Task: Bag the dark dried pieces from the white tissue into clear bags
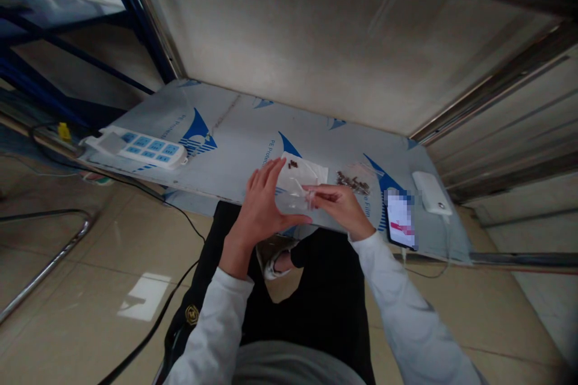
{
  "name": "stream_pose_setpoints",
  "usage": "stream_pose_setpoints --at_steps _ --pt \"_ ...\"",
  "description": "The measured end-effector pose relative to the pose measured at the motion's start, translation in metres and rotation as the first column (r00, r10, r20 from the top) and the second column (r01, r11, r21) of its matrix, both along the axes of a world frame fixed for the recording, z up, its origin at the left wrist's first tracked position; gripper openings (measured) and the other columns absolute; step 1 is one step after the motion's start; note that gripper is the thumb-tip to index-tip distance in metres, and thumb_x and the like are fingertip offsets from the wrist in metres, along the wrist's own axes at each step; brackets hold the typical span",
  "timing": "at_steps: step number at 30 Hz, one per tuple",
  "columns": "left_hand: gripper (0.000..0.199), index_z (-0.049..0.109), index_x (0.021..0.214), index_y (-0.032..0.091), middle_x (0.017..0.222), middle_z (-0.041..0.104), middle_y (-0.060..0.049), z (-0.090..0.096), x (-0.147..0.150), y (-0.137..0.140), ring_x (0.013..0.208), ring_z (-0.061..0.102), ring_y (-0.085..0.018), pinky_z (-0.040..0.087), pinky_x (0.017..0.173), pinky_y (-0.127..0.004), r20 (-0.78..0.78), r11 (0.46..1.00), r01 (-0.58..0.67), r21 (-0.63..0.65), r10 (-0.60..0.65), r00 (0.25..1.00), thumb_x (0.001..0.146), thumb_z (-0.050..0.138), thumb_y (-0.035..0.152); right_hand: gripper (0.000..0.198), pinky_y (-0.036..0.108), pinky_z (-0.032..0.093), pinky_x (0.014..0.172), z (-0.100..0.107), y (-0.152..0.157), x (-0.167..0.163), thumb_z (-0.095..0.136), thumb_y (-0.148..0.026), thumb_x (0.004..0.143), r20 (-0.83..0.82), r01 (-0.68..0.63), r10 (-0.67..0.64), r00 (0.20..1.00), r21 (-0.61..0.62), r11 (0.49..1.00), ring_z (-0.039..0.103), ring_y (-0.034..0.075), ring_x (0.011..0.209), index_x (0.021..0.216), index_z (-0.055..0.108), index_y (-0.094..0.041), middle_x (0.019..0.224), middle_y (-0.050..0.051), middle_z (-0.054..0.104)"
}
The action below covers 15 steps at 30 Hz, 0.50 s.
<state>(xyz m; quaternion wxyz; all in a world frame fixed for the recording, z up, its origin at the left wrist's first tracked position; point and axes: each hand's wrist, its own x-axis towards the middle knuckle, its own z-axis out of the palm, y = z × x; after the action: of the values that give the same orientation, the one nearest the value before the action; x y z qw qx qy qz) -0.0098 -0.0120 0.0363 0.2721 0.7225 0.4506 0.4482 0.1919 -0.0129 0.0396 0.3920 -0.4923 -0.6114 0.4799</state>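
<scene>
Plastic bag (292, 200), small and clear, is sitting between the two hands near the front edge of the bench (244, 138). Right hand (339, 204) is pinching the bag's right end with its fingers closed together, so the bag is lying just left of those fingertips. Left hand (259, 210) is arching around the other side, thumb and fingers spreading wide; can't tell if it's touching the plastic. Long axis is looking too blurry to call, tbh. White sheet (317, 173) is lying just beyond, with small brown bits (293, 164) resting on it.
</scene>
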Motion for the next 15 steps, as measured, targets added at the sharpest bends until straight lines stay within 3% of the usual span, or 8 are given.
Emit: stream_pose_setpoints --at_steps 2,4,6,8,12,15 --pt "0.106 0.036 0.136 0.021 0.139 0.044 -0.018 -0.005 0.006 0.001 0.124 0.046 -0.034 0.036 0.102 -0.05 0.152 0.985 -0.075 -0.153 0.099 0.983 0.047 0.081 0.057 0.025 0.026 0.049 0.06 0.002 -0.002 0.002 0.069 -0.035 0.075 0.001 0.01 -0.01 1.0 0.035 0.999 0.058 0.013 0.061 0.094 0.076 -0.019 0.068 0.003 0.067" --pt "0.086 0.041 0.13 0.017 0.127 0.054 -0.019 -0.012 0.008 0.002 0.103 0.062 -0.028 0.05 0.084 -0.043 0.334 0.897 -0.079 -0.435 0.241 0.911 0.062 0.072 0.058 0.025 0.026 0.048 0.059 0.003 -0.004 0.002 0.068 -0.034 0.076 -0.004 0.051 -0.051 0.999 0.053 0.997 0.057 0.013 0.06 0.095 0.076 -0.02 0.064 0.001 0.066" --pt "0.061 0.055 0.111 0.013 0.105 0.065 -0.015 -0.016 0.008 0.003 0.077 0.067 -0.019 0.053 0.066 -0.032 0.459 0.765 0.088 -0.638 0.285 0.841 0.07 0.066 0.056 0.025 0.026 0.048 0.059 0.003 -0.007 0.002 0.067 -0.034 0.076 -0.017 0.126 -0.125 0.992 0.059 0.99 0.056 0.013 0.058 0.097 0.075 -0.021 0.062 0.0 0.065" --pt "0.043 0.062 0.087 0.012 0.082 0.069 -0.008 -0.017 0.006 0.003 0.061 0.063 -0.013 0.049 0.057 -0.024 0.558 0.695 0.257 -0.672 0.248 0.792 0.067 0.071 0.049 0.025 0.026 0.048 0.058 0.002 -0.009 0.002 0.067 -0.034 0.076 -0.035 0.2 -0.198 0.979 0.068 0.977 0.056 0.012 0.056 0.094 0.076 -0.02 0.062 0.0 0.066" --pt "0.031 0.063 0.069 0.013 0.062 0.064 -0.001 -0.013 0.003 0.002 0.051 0.056 -0.007 0.044 0.053 -0.019 0.631 0.721 0.3 -0.625 0.239 0.738 0.062 0.078 0.039 0.026 0.026 0.048 0.056 -0.003 -0.011 0.003 0.069 -0.035 0.072 -0.07 0.267 -0.263 0.962 0.046 0.963 0.055 0.012 0.054 0.091 0.076 -0.019 0.059 0.0 0.065" --pt "0.031 0.065 0.07 0.012 0.059 0.064 -0.002 -0.015 0.0 0.003 0.052 0.056 -0.008 0.044 0.053 -0.02 0.588 0.736 0.274 -0.619 0.204 0.783 0.064 0.076 0.041 0.04 0.026 0.049 0.06 -0.005 -0.01 0.005 0.077 -0.032 0.065 -0.093 0.195 -0.196 0.976 -0.017 0.981 0.054 0.01 0.053 0.103 0.073 -0.019 0.059 -0.003 0.061"
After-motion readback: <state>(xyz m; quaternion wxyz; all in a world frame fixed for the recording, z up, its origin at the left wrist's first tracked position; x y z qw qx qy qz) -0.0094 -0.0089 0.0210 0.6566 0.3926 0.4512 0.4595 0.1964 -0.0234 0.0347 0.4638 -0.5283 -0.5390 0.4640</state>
